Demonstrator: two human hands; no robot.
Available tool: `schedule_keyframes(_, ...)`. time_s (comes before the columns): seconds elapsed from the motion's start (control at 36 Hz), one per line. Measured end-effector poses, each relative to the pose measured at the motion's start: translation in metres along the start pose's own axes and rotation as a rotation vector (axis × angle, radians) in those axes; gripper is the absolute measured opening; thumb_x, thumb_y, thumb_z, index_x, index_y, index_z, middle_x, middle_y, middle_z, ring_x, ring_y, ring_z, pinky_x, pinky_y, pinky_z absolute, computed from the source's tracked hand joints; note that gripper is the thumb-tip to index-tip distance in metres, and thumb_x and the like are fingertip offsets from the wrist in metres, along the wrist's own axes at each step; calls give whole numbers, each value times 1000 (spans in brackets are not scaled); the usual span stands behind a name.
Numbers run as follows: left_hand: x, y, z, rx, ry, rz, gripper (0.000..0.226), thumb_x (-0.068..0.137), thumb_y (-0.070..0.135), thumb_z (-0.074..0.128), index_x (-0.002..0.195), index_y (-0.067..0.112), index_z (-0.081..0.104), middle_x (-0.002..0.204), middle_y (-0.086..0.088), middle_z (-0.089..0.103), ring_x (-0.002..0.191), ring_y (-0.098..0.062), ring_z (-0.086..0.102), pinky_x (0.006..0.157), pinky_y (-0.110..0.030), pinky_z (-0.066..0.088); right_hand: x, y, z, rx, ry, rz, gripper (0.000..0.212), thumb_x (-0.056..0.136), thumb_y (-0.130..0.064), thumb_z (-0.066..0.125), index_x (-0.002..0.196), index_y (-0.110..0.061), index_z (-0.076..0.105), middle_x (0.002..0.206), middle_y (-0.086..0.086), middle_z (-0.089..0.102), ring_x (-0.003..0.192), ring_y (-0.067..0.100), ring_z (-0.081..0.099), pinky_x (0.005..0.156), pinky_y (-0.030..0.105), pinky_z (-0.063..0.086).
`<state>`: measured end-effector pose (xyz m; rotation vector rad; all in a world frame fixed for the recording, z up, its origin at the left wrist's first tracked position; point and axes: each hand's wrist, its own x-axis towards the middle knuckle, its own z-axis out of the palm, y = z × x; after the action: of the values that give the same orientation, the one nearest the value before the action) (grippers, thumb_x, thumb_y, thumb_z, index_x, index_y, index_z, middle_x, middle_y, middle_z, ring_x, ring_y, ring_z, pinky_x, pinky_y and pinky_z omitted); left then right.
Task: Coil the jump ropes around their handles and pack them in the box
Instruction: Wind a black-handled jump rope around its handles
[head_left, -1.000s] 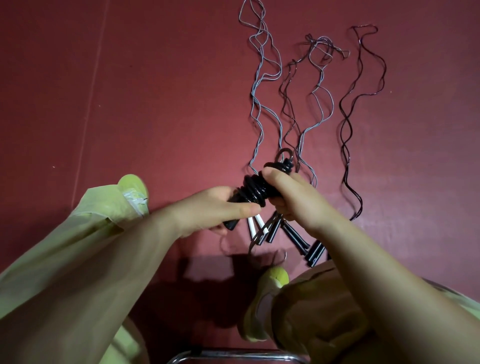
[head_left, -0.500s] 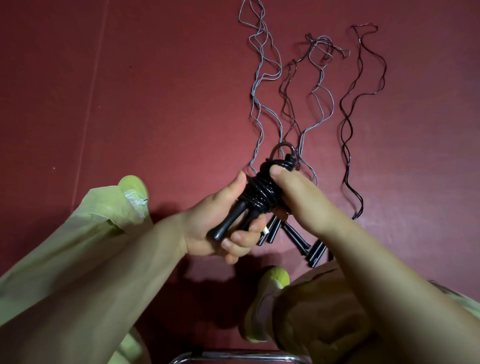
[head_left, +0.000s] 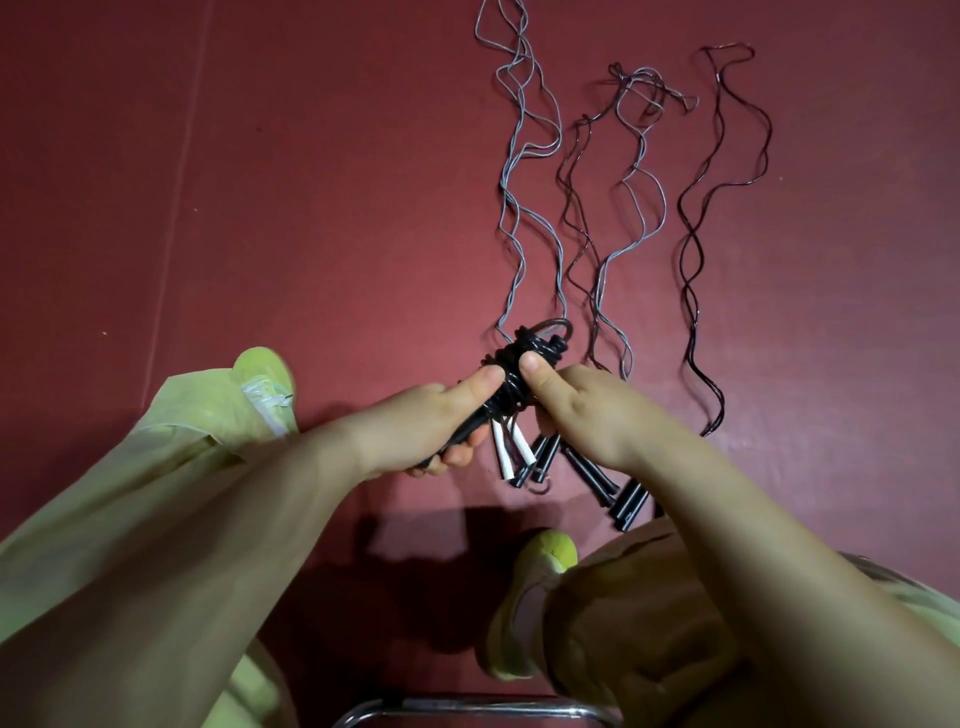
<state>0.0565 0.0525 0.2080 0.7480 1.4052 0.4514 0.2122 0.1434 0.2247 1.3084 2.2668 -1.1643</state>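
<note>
A black jump rope (head_left: 511, 376) is coiled round its two black handles and held above the red floor. My left hand (head_left: 421, 426) grips the lower handle ends, thumb on the coil. My right hand (head_left: 587, 410) pinches the coil's upper part, thumb pressing the wraps; a small rope loop sticks out at the top. Under my hands several uncoiled ropes lie on the floor: a grey rope (head_left: 519, 171), a dark red and grey pair (head_left: 623, 197) and a black rope (head_left: 696, 249). Their white handles (head_left: 511, 449) and black handles (head_left: 613, 493) lie by my knee. No box is in view.
My legs in pale green trousers and yellow-green shoes (head_left: 262, 374) frame the space; the right shoe (head_left: 535, 592) is under my right forearm. A metal tube frame (head_left: 467, 709) shows at the bottom edge. A seam in the red floor (head_left: 176, 208) runs on the left.
The coiled bundle has turned more upright in my hands. My left hand has regripped the handle ends with its thumb now on the coil, and my right thumb has shifted along the wraps.
</note>
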Motion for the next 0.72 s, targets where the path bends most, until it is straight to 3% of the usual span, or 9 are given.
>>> schedule_keyframes(0.06, 2, 1, 2, 65, 63, -2, 60, 82, 75, 37, 69, 17, 48, 48, 8, 41, 40, -11, 33, 48, -25, 27, -1, -1, 0, -28, 35, 7, 82, 90, -68, 13, 72, -1, 57, 73, 15, 60, 77, 32, 58, 78, 40, 46)
schedule_keyframes(0.11, 3, 0, 4, 143, 153, 8, 58, 73, 74, 37, 65, 19, 50, 47, 9, 44, 43, -12, 39, 54, -28, 33, -2, -3, 0, 22, 21, 24, 79, 93, -65, 15, 74, -1, 58, 72, 13, 61, 75, 31, 60, 77, 38, 47)
schedule_keyframes(0.17, 4, -2, 2, 237, 263, 25, 58, 70, 75, 38, 63, 21, 55, 51, 9, 51, 52, -15, 48, 62, -33, 40, -1, -5, 1, 141, -14, 59, 78, 93, -65, 17, 73, -3, 61, 57, 0, 59, 66, 25, 59, 73, 36, 47)
schedule_keyframes(0.25, 3, -2, -1, 310, 333, 82, 37, 82, 65, 49, 56, 40, 58, 56, 8, 50, 57, -14, 48, 60, -32, 38, 2, -7, 5, 289, -50, 116, 75, 89, -71, 22, 75, -10, 64, 46, -8, 48, 52, 14, 50, 64, 33, 47)
schedule_keyframes(0.39, 5, -4, -5, 286, 318, 121, 34, 71, 67, 54, 56, 37, 58, 53, 8, 48, 51, -13, 44, 57, -30, 35, 3, -6, 6, 450, -60, 112, 59, 93, -66, 32, 75, -15, 57, 33, -18, 39, 30, 0, 35, 52, 25, 24)
schedule_keyframes(0.47, 5, -3, -6, 169, 208, 141, 41, 66, 62, 54, 60, 21, 54, 55, 5, 54, 47, -11, 45, 53, -28, 36, 3, -6, 5, 512, -24, 53, 50, 95, -56, 38, 67, -18, 54, 33, -17, 37, 32, 2, 35, 53, 26, 24)
schedule_keyframes(0.56, 0, -1, -6, -32, 25, 129, 45, 68, 59, 53, 77, 14, 57, 64, -1, 64, 56, -12, 55, 53, -25, 39, 2, -7, 4, 548, 11, -72, 45, 88, -53, 44, 52, -26, 47, 39, -15, 34, 37, 3, 33, 55, 28, 24)
schedule_keyframes(0.64, -3, -4, -9, -291, -152, 89, 64, 58, 71, 51, 85, 16, 67, 71, -6, 70, 69, -20, 65, 68, -30, 49, 0, -9, 0, 587, -18, -175, 34, 70, -55, 46, 55, -25, 39, 48, -13, 31, 43, 4, 27, 51, 27, 23)
schedule_keyframes(0.72, -3, -7, -12, -487, -327, 115, 68, 52, 77, 68, 82, 16, 76, 79, -10, 70, 71, -23, 64, 73, -37, 52, -7, -8, -6, 703, -133, -273, 29, 85, -28, 47, 59, -21, 38, 43, -13, 38, 39, 0, 34, 45, 10, 28)
